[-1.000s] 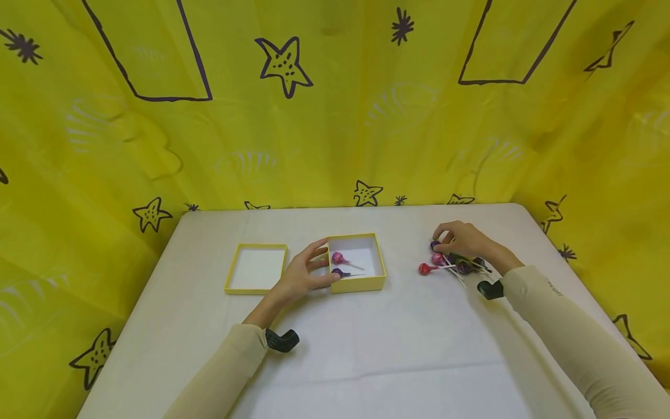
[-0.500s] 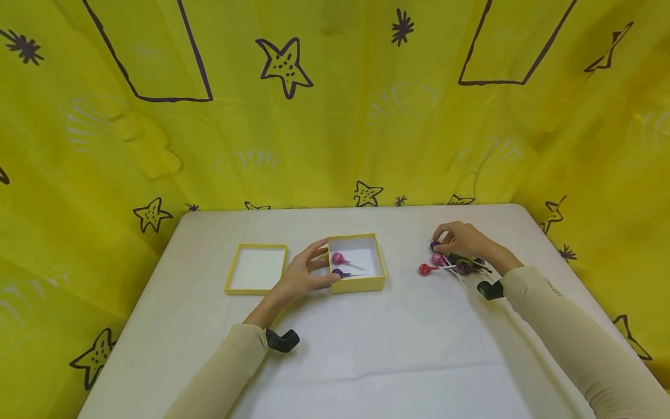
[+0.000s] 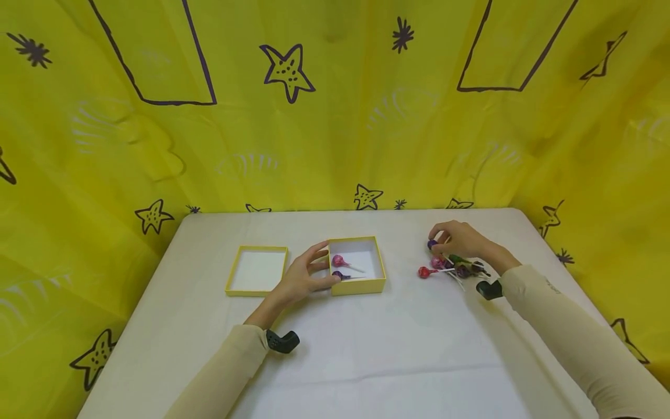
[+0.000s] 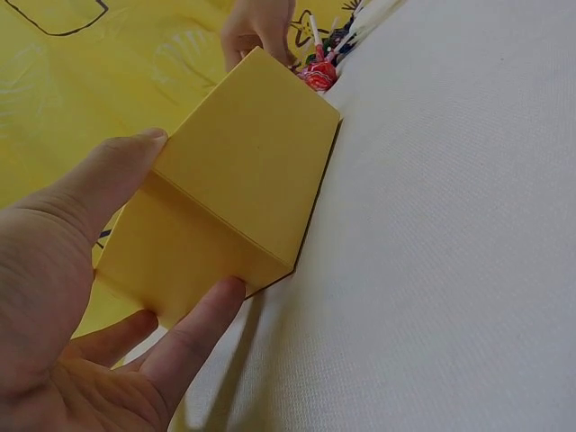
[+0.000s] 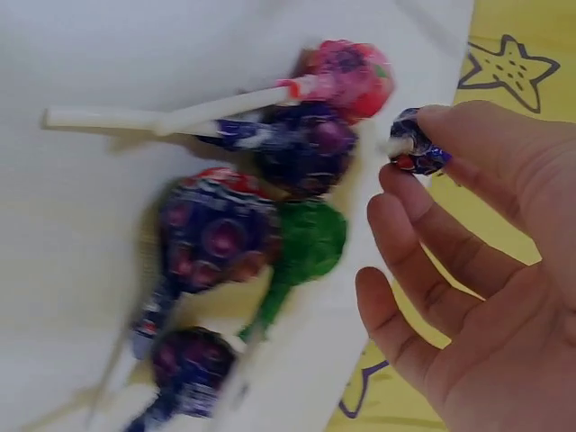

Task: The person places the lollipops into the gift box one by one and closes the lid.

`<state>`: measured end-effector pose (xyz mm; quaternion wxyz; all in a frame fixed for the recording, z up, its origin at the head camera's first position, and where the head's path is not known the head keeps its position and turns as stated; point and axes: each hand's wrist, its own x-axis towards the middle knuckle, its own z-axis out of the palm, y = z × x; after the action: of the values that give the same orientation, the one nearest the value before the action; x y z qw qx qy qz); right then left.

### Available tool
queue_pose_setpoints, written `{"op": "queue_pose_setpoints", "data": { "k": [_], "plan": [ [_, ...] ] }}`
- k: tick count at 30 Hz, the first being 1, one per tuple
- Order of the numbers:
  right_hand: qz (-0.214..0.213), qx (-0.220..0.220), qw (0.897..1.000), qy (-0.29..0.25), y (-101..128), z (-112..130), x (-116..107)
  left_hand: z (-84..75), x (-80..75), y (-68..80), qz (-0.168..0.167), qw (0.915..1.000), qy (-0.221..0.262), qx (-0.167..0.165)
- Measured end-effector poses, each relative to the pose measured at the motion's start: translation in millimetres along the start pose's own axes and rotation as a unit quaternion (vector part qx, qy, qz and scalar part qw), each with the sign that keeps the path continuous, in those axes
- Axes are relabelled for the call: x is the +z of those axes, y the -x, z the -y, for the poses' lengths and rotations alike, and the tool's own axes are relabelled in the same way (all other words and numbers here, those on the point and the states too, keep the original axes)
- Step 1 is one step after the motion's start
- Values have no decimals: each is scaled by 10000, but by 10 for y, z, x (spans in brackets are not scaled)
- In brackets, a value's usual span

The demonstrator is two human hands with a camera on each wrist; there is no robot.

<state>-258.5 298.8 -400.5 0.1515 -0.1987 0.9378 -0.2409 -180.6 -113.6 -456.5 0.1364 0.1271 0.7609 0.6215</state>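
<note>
My left hand holds the left side of a small yellow box, thumb at the near corner and fingers along the side wall. A pink lollipop and a purple lollipop lie inside. In the right wrist view, thumb and index finger of my right hand pinch another purple lollipop by its wrapped head. Below that hand lies a pile of lollipops: a pink one, a green one and several dark purple ones. A red lollipop lies at the pile's left side.
A shallow yellow-rimmed lid, white inside, lies left of the box. White cloth covers the table. Yellow curtain with dark star drawings hangs behind and along both sides.
My right hand has shifted slightly left with the purple lollipop pinched in its fingers. The head view has tilted up a little. My left hand and the box stay in place.
</note>
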Motion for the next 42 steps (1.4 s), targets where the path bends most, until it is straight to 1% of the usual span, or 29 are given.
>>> {"op": "queue_pose_setpoints", "data": {
  "k": [5, 12, 16, 20, 24, 27, 31, 42],
  "plan": [
    [-86, -307, 9995, -10, -1, 86, -77, 6, 3, 2, 3, 10000, -33, -8],
    [-110, -519, 9986, -9, 3, 246, -178, 10, 3, -4, 16, 10000, -62, -50],
    [-74, -647, 9978, -133, -5, 345, -232, 13, 3, -9, 20, 9999, -98, -41],
    [-78, -890, 9955, -302, -15, 451, -285, 8, 8, -8, -2, 9999, -142, -13],
    [-66, -1114, 9925, -491, -36, 575, -336, 3, 10, -11, -28, 9999, -135, -68],
    [-74, -1237, 9908, -536, -68, 669, -363, 4, 8, -13, -30, 9999, -117, -56],
    [-102, -1366, 9892, -530, -119, 785, -366, 1, 8, -12, -5, 9999, -111, -7],
    [-24, -1753, 9823, -661, -273, 1128, -248, -8, 8, -2, -85, 9997, -148, -147]
  ]
}}
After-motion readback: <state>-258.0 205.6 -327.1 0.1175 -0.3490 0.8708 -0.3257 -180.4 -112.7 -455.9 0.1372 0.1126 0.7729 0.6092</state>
